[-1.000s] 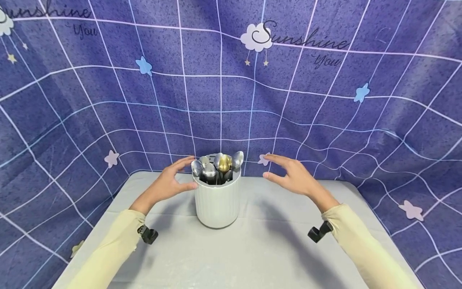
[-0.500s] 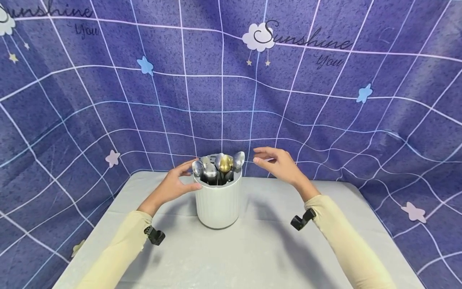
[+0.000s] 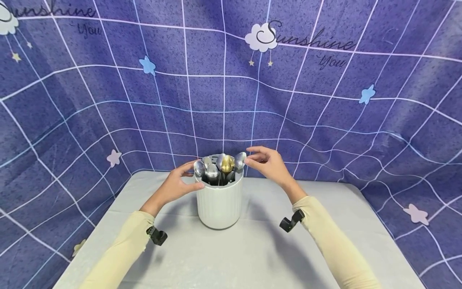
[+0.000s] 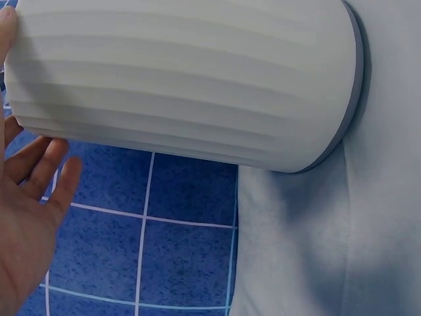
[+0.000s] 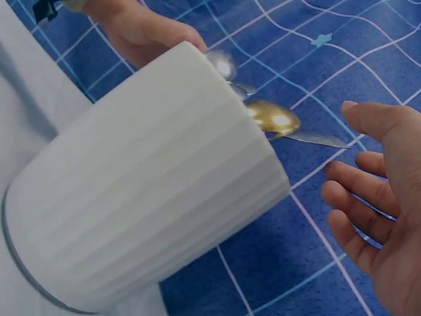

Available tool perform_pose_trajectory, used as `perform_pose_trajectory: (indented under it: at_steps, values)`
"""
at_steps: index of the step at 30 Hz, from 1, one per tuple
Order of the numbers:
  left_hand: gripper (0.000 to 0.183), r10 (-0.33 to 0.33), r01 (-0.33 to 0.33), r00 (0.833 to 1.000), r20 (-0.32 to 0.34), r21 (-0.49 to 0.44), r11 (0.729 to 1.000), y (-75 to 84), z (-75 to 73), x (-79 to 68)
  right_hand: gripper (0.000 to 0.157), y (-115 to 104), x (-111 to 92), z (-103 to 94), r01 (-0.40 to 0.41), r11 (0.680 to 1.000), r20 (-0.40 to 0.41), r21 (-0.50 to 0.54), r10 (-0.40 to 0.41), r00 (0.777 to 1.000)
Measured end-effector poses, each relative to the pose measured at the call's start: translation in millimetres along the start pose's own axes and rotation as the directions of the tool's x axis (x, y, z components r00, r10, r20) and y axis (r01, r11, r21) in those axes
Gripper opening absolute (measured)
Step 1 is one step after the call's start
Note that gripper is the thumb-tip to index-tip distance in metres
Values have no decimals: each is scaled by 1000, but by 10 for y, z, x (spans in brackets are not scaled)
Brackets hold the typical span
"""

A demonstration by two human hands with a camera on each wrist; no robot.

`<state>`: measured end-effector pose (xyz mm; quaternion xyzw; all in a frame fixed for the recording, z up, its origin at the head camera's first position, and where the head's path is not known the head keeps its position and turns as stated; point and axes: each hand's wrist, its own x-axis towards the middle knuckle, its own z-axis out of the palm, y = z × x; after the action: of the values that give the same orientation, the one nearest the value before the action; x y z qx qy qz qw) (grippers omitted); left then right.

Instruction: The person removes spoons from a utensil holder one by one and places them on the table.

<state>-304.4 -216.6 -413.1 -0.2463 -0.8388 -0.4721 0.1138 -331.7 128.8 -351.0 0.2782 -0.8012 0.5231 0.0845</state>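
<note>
A white ribbed utensil holder (image 3: 219,208) stands upright on the table, filled with several spoons, bowls up. My left hand (image 3: 177,185) grips its left side near the rim, thumb in front and fingers round the back. In the left wrist view, some fingers (image 4: 46,164) pass behind the ribbed wall. My right hand (image 3: 268,162) is at the holder's upper right, thumb and fingers apart beside a silver spoon (image 3: 240,159). The right wrist view shows a gap between that hand (image 5: 388,191) and the spoon's tip. A gold spoon (image 3: 227,163) sits left of the silver one.
The holder is near the back of a table (image 3: 231,257) covered in pale grey cloth. Behind it hangs a purple-blue grid curtain (image 3: 202,92) with stars and clouds, which also runs down both sides. Each wrist carries a small black camera (image 3: 157,236).
My right hand has moved left, from well off the holder to beside the silver spoon, its fingers drawing closer together. My left hand has moved slightly right onto the holder's side.
</note>
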Motion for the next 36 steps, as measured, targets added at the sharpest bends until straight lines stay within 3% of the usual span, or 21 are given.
perform_pose_trajectory:
  at_steps: [5, 11, 30, 36]
  values:
    - [83, -6, 6, 1000, 1, 2, 1000, 18, 6, -2, 40, 44, -10, 122, 6, 999, -33, 31, -5, 999]
    - [82, -5, 5, 1000, 8, 3, 1000, 14, 9, 5, 46, 52, -27, 204, -45, 998, -49, 31, 47, 998]
    - [80, 26, -26, 999, 19, 36, 999, 34, -26, 21, 45, 7, -21, 270, -36, 998, -53, 49, 39, 998]
    - [80, 19, -20, 999, 27, 36, 999, 41, -36, 27, 42, -185, -55, 245, -59, 995, -20, 83, 61, 998]
